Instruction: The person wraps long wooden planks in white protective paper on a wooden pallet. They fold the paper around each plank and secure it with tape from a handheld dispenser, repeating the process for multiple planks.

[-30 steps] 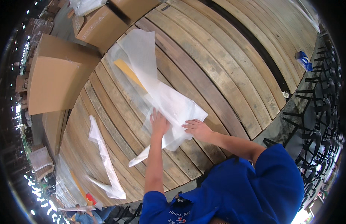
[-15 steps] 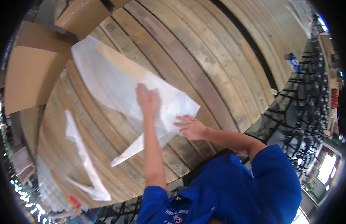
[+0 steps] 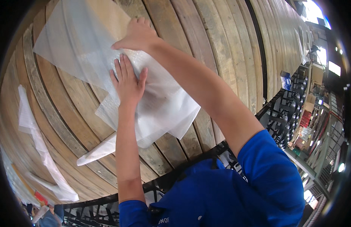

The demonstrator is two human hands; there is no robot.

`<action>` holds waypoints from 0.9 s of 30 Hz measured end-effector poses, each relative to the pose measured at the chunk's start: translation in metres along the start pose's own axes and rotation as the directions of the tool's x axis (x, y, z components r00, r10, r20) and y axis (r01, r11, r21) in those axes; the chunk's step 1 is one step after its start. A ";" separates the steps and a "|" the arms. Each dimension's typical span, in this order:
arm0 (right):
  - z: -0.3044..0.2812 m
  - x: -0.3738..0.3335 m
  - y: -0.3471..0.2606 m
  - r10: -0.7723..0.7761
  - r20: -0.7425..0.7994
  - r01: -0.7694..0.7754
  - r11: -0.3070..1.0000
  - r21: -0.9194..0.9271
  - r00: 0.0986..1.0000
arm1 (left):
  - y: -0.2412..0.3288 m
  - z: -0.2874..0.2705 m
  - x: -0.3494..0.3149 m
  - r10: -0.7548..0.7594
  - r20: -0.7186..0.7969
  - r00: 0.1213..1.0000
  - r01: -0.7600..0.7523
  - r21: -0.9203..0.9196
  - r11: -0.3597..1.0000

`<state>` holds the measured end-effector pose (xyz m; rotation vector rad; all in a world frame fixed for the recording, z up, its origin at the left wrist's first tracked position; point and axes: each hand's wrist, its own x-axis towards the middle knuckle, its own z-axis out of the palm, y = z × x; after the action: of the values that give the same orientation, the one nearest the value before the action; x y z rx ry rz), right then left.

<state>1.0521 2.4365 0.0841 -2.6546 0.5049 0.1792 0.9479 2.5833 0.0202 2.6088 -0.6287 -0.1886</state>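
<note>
On the slatted wooden desk [image 3: 221, 49], head view: a sheet of clear bubble wrap [image 3: 160, 102] lies spread flat, long axis running diagonally from the far left corner down toward the near right, where it ends just short of the desk edge by the person's blue shirt [image 3: 228, 193]. Both hands are on the sheet, open and flat, clamped on nothing. Left hand [image 3: 127, 81] presses palm-down with fingers spread, about mid-sheet. Right hand [image 3: 139, 36] sits farther out, just beyond the left, palm down on the far part of the wrap, forearm crossing over the sheet from the right. So hands are close together, stacked along the reach line rather than side by side; left is nearer the body, right nearer the far end. Most of the free sheet lies left of the hands and toward the near right corner. A folded white strip [image 3: 101, 149] pokes out from under the near edge. Separate long scrap of white foam or plastic [image 3: 35, 143] lies well apart at left. Only one view.
</note>
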 end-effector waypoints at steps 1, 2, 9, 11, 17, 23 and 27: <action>0.003 0.004 -0.009 0.040 0.066 -0.035 0.997 -0.068 0.997 | -0.003 0.001 0.000 -0.013 -0.005 1.000 0.013 -0.001 1.000; 0.004 0.009 -0.018 0.084 0.126 -0.066 0.988 -0.140 0.989 | -0.005 0.003 0.000 -0.025 -0.010 1.000 0.025 -0.002 1.000; 0.004 -0.005 -0.019 0.088 0.068 -0.082 0.992 -0.095 0.994 | -0.007 -0.024 -0.033 -0.166 -0.083 0.983 0.155 -0.123 0.980; -0.002 -0.010 -0.001 -0.067 0.026 0.065 0.995 0.073 0.997 | -0.004 -0.042 -0.062 -0.300 -0.103 0.948 0.280 -0.174 0.944; -0.012 -0.110 0.061 -0.153 -0.317 0.203 0.970 0.133 0.936 | 0.010 -0.051 -0.117 -0.541 0.088 0.836 0.483 -0.585 0.652; 0.018 -0.265 0.099 -0.044 -0.123 0.045 0.999 0.006 0.991 | 0.021 -0.059 -0.100 -0.527 0.221 0.821 0.528 -0.643 0.554; 0.022 -0.288 0.079 -0.036 -0.114 0.026 0.996 -0.090 0.993 | 0.024 -0.050 -0.097 -0.542 0.252 0.802 0.473 -0.822 0.317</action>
<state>0.7551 2.4721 0.0915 -2.7699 0.5027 0.0386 0.8643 2.6285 0.0781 1.6678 0.3485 -0.4678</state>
